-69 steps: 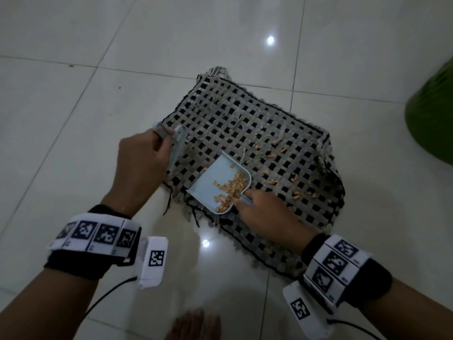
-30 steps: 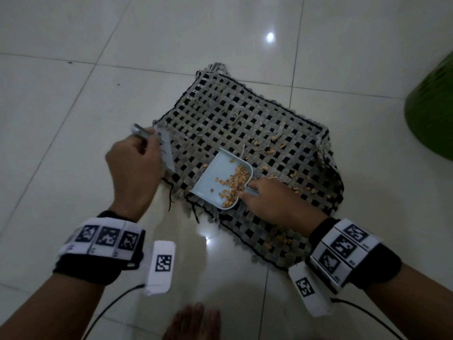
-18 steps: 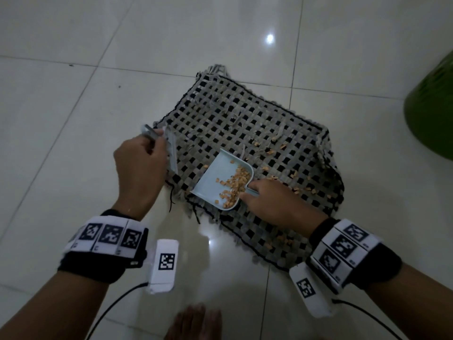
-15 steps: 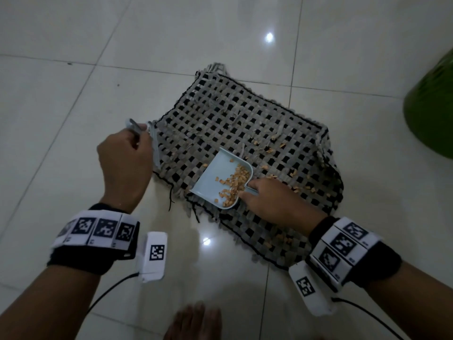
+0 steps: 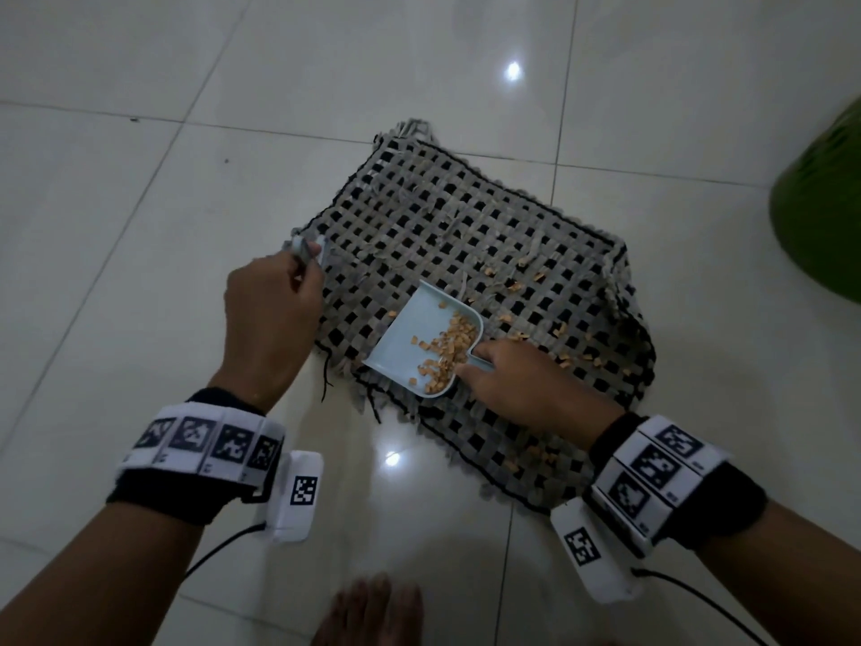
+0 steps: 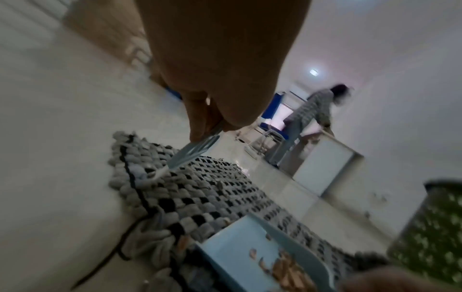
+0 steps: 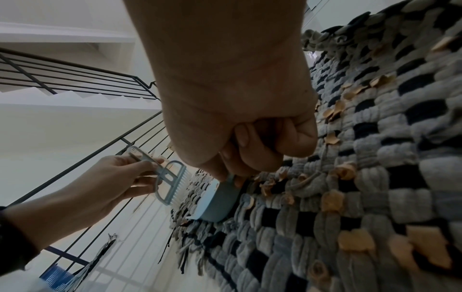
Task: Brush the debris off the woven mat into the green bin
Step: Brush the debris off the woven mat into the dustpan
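A grey and black woven mat (image 5: 447,226) lies on the tiled floor with tan debris bits (image 5: 536,277) scattered over its right half. My right hand (image 5: 503,380) grips the handle of a pale blue dustpan (image 5: 414,338) resting on the mat, with a heap of debris (image 5: 447,347) inside it. My left hand (image 5: 270,310) pinches the handle of a small blue brush (image 7: 172,181) at the mat's left edge, bristles toward the mat (image 6: 200,187). The green bin (image 5: 820,212) stands at the right edge of the head view and at the lower right of the left wrist view (image 6: 430,233).
White floor tiles (image 5: 140,226) surround the mat. My bare foot (image 5: 372,608) shows at the bottom of the head view. The left wrist view shows a person (image 6: 312,110) standing far off beside a white cabinet (image 6: 322,170). A stair railing (image 7: 75,79) appears in the right wrist view.
My left hand with the brush swung out to the left off the mat, then came back to its left edge. The dustpan and my right hand stayed almost still.
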